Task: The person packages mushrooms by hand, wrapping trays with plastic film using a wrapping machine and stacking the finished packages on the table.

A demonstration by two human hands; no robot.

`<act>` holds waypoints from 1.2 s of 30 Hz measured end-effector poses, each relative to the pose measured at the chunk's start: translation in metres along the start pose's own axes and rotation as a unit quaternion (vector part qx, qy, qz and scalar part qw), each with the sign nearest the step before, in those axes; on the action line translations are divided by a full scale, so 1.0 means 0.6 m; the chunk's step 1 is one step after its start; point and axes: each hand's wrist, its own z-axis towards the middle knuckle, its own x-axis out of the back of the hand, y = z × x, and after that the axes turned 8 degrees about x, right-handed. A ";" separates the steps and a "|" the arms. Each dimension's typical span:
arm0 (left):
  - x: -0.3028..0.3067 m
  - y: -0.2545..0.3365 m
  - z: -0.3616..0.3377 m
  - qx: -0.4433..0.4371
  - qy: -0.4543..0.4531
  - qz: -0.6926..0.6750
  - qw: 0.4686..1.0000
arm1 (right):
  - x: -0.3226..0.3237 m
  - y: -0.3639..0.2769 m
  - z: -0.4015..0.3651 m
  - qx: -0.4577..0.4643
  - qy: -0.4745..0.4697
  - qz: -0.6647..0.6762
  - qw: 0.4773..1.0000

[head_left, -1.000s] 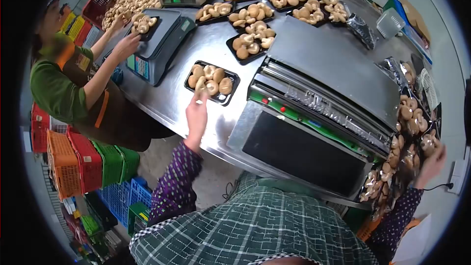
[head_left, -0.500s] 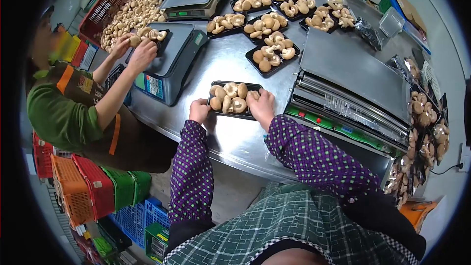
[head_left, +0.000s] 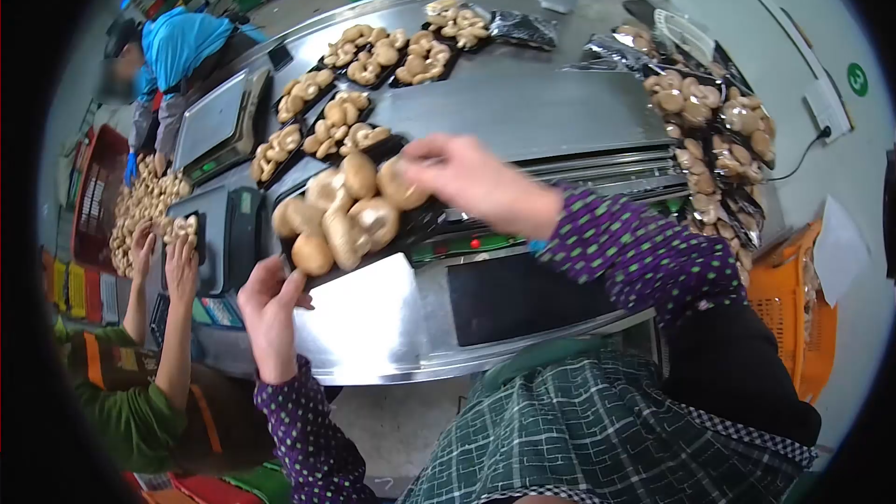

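A black tray heaped with brown-capped mushrooms, shiitake by their look, is close to me, tilted above the steel table. My left hand grips its near-left corner, thumb and fingers closed. At the tray's right end, my right hand, slightly blurred, has its fingertips closed on a mushroom. Under the right forearm sits the wrapping machine, its front partly hidden by the tray and hand.
Several filled trays lie farther back on the table. Wrapped packs pile up at the right. To the left, a co-worker's hands hold mushrooms by a scale. An orange crate stands at right.
The tray has come up off the table and nearer to me, with my hands still at it. My view has turned right, and the right hand now reaches over the tray's far-right end.
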 end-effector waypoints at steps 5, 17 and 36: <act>-0.233 0.054 0.084 -0.057 -0.150 0.017 0.987 | 0.238 -0.047 -0.027 -0.073 0.107 -0.133 0.983; -0.368 0.044 0.120 -0.241 -0.055 0.350 0.903 | 0.446 0.044 -0.162 0.024 0.222 -0.415 0.882; -0.402 0.251 0.107 -0.043 -0.182 -0.380 0.906 | 0.406 -0.110 -0.075 0.172 0.246 0.272 0.914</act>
